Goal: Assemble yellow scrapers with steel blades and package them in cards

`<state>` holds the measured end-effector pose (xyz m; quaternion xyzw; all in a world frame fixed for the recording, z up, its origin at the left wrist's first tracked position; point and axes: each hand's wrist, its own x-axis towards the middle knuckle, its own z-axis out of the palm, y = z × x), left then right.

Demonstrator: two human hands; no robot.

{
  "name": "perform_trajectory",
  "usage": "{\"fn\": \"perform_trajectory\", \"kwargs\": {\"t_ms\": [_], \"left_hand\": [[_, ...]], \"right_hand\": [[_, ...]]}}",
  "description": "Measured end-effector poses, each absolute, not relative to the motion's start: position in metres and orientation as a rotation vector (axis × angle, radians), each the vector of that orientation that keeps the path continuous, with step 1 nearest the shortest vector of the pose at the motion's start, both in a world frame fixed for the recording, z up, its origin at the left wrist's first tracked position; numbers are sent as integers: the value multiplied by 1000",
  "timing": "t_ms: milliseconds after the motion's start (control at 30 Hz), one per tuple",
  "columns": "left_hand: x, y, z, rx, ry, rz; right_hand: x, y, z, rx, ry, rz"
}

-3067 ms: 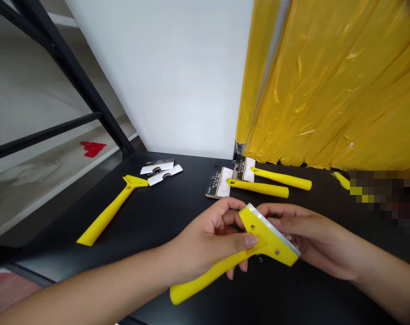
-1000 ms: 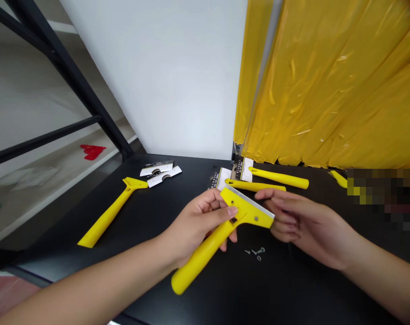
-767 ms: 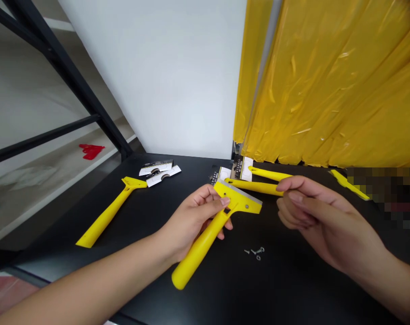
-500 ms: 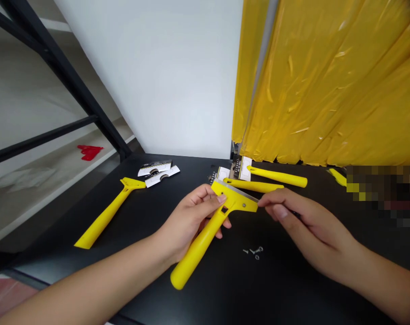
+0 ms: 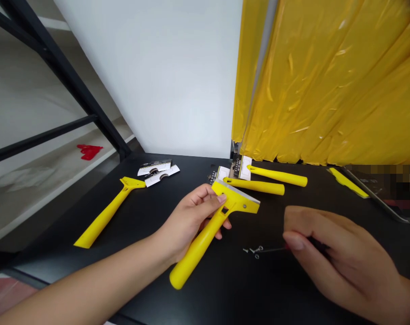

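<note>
My left hand (image 5: 194,216) grips a yellow scraper (image 5: 200,250) by its head, thumb on the flat face and fingers behind. A metal blade strip runs along the head's upper edge. One screw sits at the head's right end, while a hole near my thumb shows no screw. My right hand (image 5: 337,253) is closed around a screwdriver (image 5: 274,250); its thin shaft points left and a bit of red handle shows. The shaft's tip is close to several small screws and nuts (image 5: 252,251) on the black table (image 5: 198,302).
Another yellow scraper handle (image 5: 105,214) lies at the left beside white-and-black cardboard sleeves (image 5: 162,174). Two more scrapers (image 5: 259,185) with printed covers lie behind my left hand. A flat yellow piece (image 5: 349,182) is at the right. A yellow plastic curtain (image 5: 327,81) hangs behind.
My right hand has moved away from the blade's right end, to the right and down. The screwdriver shaft now shows beside the loose screws. My left hand and the scraper have barely shifted.
</note>
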<state>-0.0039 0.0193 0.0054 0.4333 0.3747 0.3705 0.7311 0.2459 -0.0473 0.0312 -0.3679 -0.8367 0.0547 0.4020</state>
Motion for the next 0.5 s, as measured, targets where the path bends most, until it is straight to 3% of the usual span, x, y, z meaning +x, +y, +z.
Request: {"fn": "perform_trajectory", "kwargs": {"t_ms": [500], "left_hand": [[-3,19,6,962,844,796]], "right_hand": [[242,-41,8,-848,-2187,247]]}}
